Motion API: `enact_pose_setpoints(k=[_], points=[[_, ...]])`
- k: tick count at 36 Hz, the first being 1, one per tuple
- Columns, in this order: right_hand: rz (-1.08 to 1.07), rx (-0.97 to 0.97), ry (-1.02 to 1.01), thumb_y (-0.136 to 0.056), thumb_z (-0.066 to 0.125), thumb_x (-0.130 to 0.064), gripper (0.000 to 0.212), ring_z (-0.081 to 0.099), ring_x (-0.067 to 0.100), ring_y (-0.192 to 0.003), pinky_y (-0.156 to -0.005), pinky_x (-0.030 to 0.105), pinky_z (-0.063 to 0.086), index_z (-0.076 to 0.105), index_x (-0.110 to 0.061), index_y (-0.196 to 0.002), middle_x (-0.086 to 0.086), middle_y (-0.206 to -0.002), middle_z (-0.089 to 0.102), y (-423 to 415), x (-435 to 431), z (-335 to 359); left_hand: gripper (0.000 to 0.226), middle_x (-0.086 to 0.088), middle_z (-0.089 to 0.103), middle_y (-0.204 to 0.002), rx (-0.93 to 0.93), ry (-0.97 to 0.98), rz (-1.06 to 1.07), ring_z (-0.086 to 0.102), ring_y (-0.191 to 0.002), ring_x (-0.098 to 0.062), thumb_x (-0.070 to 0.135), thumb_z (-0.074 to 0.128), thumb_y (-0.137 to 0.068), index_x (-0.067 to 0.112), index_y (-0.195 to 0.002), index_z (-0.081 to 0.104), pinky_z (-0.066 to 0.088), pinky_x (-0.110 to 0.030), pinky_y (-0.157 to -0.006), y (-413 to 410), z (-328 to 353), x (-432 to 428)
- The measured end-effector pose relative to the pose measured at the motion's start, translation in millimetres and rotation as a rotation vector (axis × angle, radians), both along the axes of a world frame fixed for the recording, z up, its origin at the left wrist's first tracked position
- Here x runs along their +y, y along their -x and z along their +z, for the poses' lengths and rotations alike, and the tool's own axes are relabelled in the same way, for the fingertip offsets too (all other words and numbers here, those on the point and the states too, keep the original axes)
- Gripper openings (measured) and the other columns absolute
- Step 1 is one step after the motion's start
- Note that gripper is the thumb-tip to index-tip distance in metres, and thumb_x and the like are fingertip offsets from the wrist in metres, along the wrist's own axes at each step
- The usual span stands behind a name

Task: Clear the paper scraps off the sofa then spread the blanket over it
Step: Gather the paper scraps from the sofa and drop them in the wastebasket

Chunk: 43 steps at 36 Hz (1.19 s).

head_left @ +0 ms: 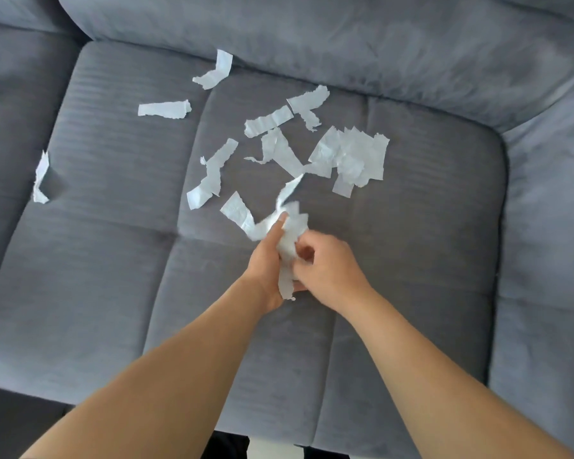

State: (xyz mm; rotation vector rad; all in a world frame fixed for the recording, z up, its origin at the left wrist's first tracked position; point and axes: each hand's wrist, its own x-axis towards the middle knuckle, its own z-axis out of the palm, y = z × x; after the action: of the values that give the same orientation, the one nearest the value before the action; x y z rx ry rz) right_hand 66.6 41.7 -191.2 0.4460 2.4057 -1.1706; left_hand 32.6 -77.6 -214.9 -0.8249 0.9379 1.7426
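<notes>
Left hand (pixel 265 260) and right hand (pixel 327 266), fingers curled, clutch a wad of torn white paper scraps (pixel 289 241) mid-seat on the grey fabric sofa (pixel 96 276); many loose strips (pixel 269 120) remain toward its back edge, blanket unseen.

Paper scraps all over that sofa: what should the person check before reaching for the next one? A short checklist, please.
1. Grip on the bundle of scraps: ok, the left hand holds it.
2. Is the right hand free to reach: not ok, its fingers pinch the bundle too.
3. Next loose scrap in plain sight: ok, it lies just beyond the hands.
4. Is the sofa cleared: not ok, a pile of scraps and a far scrap on the left remain.
5. Blanket ready: cannot tell, none in view.
</notes>
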Motion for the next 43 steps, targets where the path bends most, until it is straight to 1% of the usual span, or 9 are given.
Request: enact_pose_setpoints(k=[3, 7, 11, 15, 20, 25, 31, 35, 43], points=[[0.111, -0.047, 0.03, -0.083, 0.065, -0.032, 0.011, 0.061, 0.009, -0.075, -0.067, 0.032, 0.053, 0.063, -0.025, -0.073, -0.008, -0.08, 0.063, -12, 2, 8, 0.044, -0.005, 0.076, -0.094, -0.016, 0.021, -0.055, 0.075, -0.074, -0.021, 0.056, 0.059, -0.094, 0.017, -0.109, 0.074, 0.057, -0.027, -0.056, 0, -3, -1], [-0.122, 0.071, 0.047, -0.082, 0.063, -0.036, 0.016, 0.067, 0.006, -0.075, -0.072, 0.034, 0.057, 0.07, -0.022, -0.078, -0.01, -0.076, 0.07, 0, 14, 18, 0.024, -0.01, 0.071, -0.078, 0.028, 0.016, -0.056, 0.07, -0.061, -0.023, 0.024, 0.051, -0.1, 0.006, -0.105, 0.065, 0.052, -0.027, -0.048, -2, -2, 3], [-0.254, 0.028, 0.027, -0.087, 0.064, -0.028, 0.004, 0.062, -0.004, -0.073, -0.066, 0.023, 0.044, 0.068, -0.028, -0.087, -0.014, -0.078, 0.067, 26, 32, 17, 0.041, -0.018, 0.072, -0.097, 0.07, 0.015, -0.096, 0.07, -0.069, -0.029, 0.037, 0.048, -0.102, 0.005, -0.121, 0.065, 0.052, -0.028, -0.056, -2, -3, 1], [-0.004, -0.236, 0.236, -0.084, 0.071, -0.024, 0.023, 0.067, 0.001, -0.067, -0.069, 0.025, 0.05, 0.063, -0.037, -0.102, -0.008, -0.086, 0.073, 35, 32, 19, 0.048, -0.012, 0.076, -0.083, 0.089, -0.028, -0.089, 0.072, -0.062, -0.024, 0.046, 0.039, -0.105, 0.01, -0.111, 0.071, 0.05, -0.023, -0.045, -3, -2, -2], [-0.023, -0.037, 0.034, -0.087, 0.063, -0.017, 0.011, 0.057, -0.001, -0.056, -0.053, 0.014, 0.041, 0.064, -0.026, -0.079, -0.009, -0.069, 0.064, 29, 20, 10, 0.041, -0.008, 0.072, -0.075, 0.132, -0.014, -0.149, 0.069, -0.059, -0.024, 0.042, 0.045, -0.102, 0.015, -0.094, 0.075, 0.043, -0.02, -0.043, -5, -1, -5], [-0.244, 0.071, -0.059, -0.089, 0.062, -0.019, 0.006, 0.056, 0.0, -0.065, -0.053, 0.015, 0.036, 0.067, -0.018, -0.092, -0.016, -0.072, 0.062, 41, 29, 6, 0.031, -0.008, 0.075, -0.086, 0.159, 0.038, -0.205, 0.067, -0.062, -0.02, 0.031, 0.052, -0.096, 0.013, -0.113, 0.069, 0.036, -0.02, -0.044, -8, -3, -10], [0.013, 0.01, -0.099, -0.085, 0.072, -0.042, 0.054, 0.06, 0.016, -0.101, -0.084, 0.031, 0.049, 0.053, -0.025, -0.132, -0.004, -0.12, 0.057, 67, 17, 9, 0.044, -0.012, 0.075, -0.09, 0.23, 0.064, -0.243, 0.068, -0.061, -0.021, 0.031, 0.067, -0.081, 0.01, -0.12, 0.066, 0.036, -0.021, -0.042, -20, -3, -21], [0.322, -0.043, -0.278, -0.074, 0.078, -0.051, 0.095, 0.053, 0.023, -0.101, -0.079, 0.036, 0.047, 0.02, -0.041, -0.149, 0.002, -0.138, 0.025, 66, -12, -3, 0.038, -0.014, 0.076, -0.092, 0.24, 0.074, -0.253, 0.07, -0.063, -0.023, 0.027, 0.066, -0.084, 0.007, -0.116, 0.063, 0.038, -0.022, -0.043, -31, 0, -30], [0.251, 0.12, -0.258, -0.091, 0.055, -0.014, 0.01, 0.056, 0.025, -0.09, -0.071, 0.04, 0.049, 0.048, -0.021, -0.093, -0.001, -0.103, 0.051, 49, -27, -18, 0.036, -0.016, 0.075, -0.097, 0.198, 0.059, -0.142, 0.07, -0.066, -0.025, 0.032, 0.063, -0.084, 0.012, -0.113, 0.067, 0.038, -0.023, -0.043, -42, 7, -45]])
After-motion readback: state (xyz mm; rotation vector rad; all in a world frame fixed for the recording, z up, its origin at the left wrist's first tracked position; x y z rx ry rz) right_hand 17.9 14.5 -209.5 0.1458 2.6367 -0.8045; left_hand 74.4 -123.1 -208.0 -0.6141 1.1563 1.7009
